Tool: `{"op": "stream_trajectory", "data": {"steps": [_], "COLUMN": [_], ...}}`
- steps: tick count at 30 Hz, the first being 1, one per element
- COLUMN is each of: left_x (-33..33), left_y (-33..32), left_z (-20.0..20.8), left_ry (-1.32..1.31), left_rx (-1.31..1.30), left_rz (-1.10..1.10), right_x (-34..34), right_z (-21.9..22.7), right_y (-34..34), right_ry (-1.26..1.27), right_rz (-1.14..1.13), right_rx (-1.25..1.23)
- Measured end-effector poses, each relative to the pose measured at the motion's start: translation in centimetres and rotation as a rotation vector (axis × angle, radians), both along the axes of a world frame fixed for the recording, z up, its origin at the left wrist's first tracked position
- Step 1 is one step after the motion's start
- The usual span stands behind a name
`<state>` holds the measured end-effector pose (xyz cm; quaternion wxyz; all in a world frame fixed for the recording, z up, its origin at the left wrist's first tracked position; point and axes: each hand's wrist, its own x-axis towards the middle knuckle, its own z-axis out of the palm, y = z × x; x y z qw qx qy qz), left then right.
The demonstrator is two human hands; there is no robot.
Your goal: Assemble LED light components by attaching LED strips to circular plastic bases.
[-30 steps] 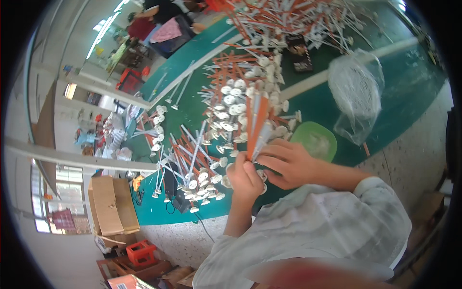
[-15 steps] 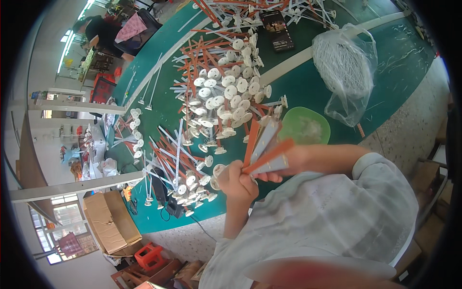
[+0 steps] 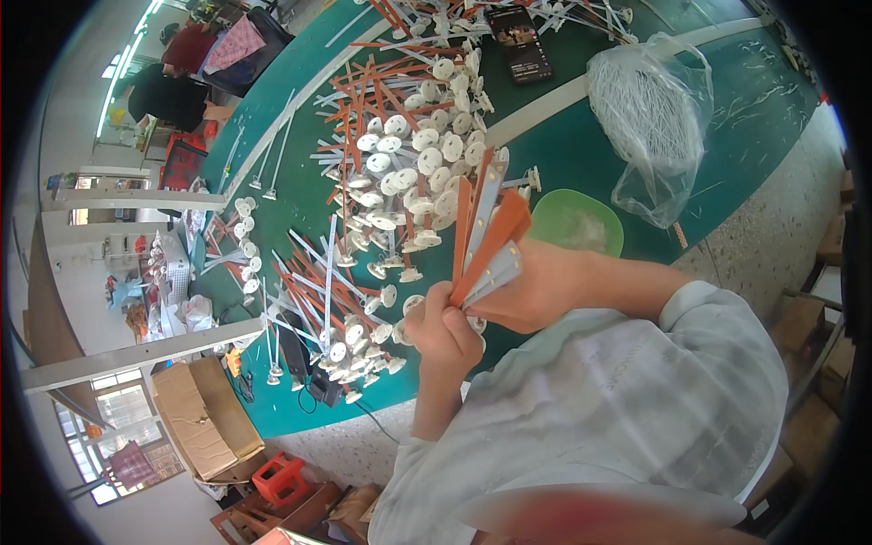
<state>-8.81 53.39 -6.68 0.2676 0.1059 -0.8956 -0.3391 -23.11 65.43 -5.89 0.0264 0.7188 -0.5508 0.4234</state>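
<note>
My left hand is closed around the lower ends of a fanned bunch of LED strips. Some strips show orange backs, others pale faces with small yellow squares. Behind and to the right of the bunch, my right hand is closed against the same strips; its fingertips are mostly hidden. White round discs peek out beside and below my hands. Just beyond them lies a big heap of white disc pieces with orange and grey strips attached. A smaller heap of the same pieces sits left of my left hand.
A shallow green bowl stands right of the strips. A clear plastic bag of thin white wires lies at the far right. A phone rests at the back. Black power adapters lie near the left edge. People sit in the background.
The strip bunch has tilted more upright and fanned differently, with the pale faces and yellow squares showing more clearly. My right hand has shifted slightly left against it. Both hands keep their hold.
</note>
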Motion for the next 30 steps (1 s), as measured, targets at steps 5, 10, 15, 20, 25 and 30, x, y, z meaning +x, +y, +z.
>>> {"op": "stream_trajectory", "data": {"steps": [5, 10, 15, 20, 25, 30], "left_x": [0.0, 1.5, 1.2, 1.3, 1.7, 1.6], "left_y": [-0.1, 0.4, -0.8, -0.2, -0.3, -0.3], "left_z": [0.9, -0.4, 0.6, 1.7, 1.1, 1.1], "left_ry": [0.067, 0.144, -0.023, -0.054, -0.078, -0.077], "left_rx": [-0.086, -0.239, -0.012, 0.07, 0.159, 0.164], "left_rz": [-0.175, -0.17, 0.03, -0.039, -0.03, -0.073], "right_x": [0.5, 4.6, 2.4, 2.4, 2.9, 3.3], "right_z": [-1.3, -4.4, 1.0, -0.1, 0.9, 0.3], "right_y": [1.7, 1.9, 0.8, -0.1, -0.2, 0.0], "right_ry": [-1.232, -2.334, -0.387, -0.068, -0.091, -0.038], "right_rz": [0.433, 1.032, -0.171, -0.084, -0.118, -0.158], "right_rx": [0.556, 0.559, -0.113, -0.174, -0.137, -0.079]}}
